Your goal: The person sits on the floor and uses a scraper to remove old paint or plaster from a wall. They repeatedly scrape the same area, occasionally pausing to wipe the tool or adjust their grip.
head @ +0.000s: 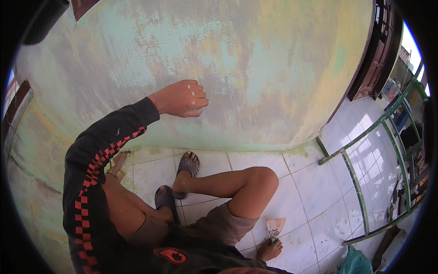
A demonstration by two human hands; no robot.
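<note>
My left hand (183, 99) is closed in a fist at the wall (219, 61), with its knuckles facing me. White dust or putty marks its fingers. A pale patch shows along the lower fingers, and I cannot tell whether something is tucked inside the fist. The wall has patchy turquoise, grey and yellow paint. Low on my right, my right hand (270, 250) grips a putty knife (275, 224) by its handle, close to the floor. Its wide blade is smeared and points towards the wall.
White floor tiles (301, 219) bear smudges and specks. A green ladder-like frame (356, 188) slants along the right, near a teal plastic bag (356, 262). Brown wooden pieces (118, 164) lie at the wall's left foot. A brown door (371, 65) stands at the far right.
</note>
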